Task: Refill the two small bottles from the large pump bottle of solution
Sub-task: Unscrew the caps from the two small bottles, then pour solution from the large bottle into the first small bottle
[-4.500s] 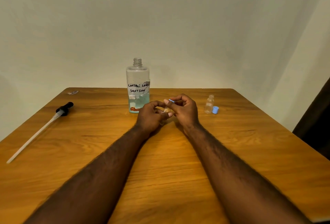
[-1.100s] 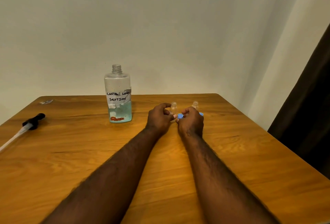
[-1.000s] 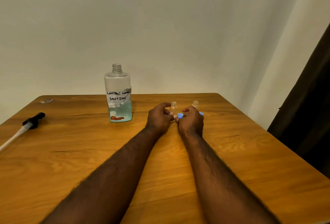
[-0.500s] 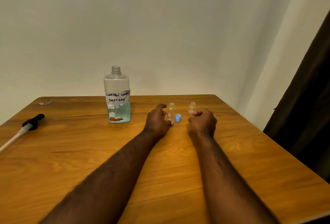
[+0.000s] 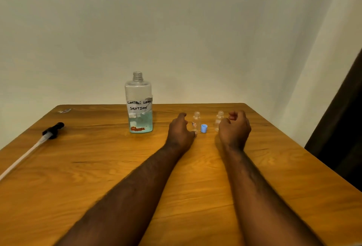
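Both hands have let go. The left grip (image 5: 181, 128) hangs wide, fingers loosely curled around nothing, with the nearer small bottle (image 5: 196, 121) standing upright just to its right, close to the thumb tip. The right grip (image 5: 235, 128) is likewise relaxed and shows nothing in it. The second small bottle (image 5: 219, 120) stands just to its left, partly behind the knuckles.

A second ago the two hands were pressed together over a blue cap (image 5: 204, 128). That cap now sits on the bench (image 5: 98, 167) between the two grips and between the bottles, open side up. Only one cap is visible; another may be hidden behind the right grip.

Both small bottles appear to be uncapped, with open necks, which suggests the opening stage is finished and filling can start. Both look clear and empty, though they are too small to be sure.

The large bottle (image 5: 139, 104), hand-labelled "contact lens solution", stands well to the left of the left grip. Its threaded neck is bare, and pale blue-green liquid fills roughly its bottom quarter. Its pump head (image 5: 52, 128), with a long dip tube, lies farther left again on the bench, so the solution will probably be poured rather than pumped. Into necks this narrow, that risks spilling.
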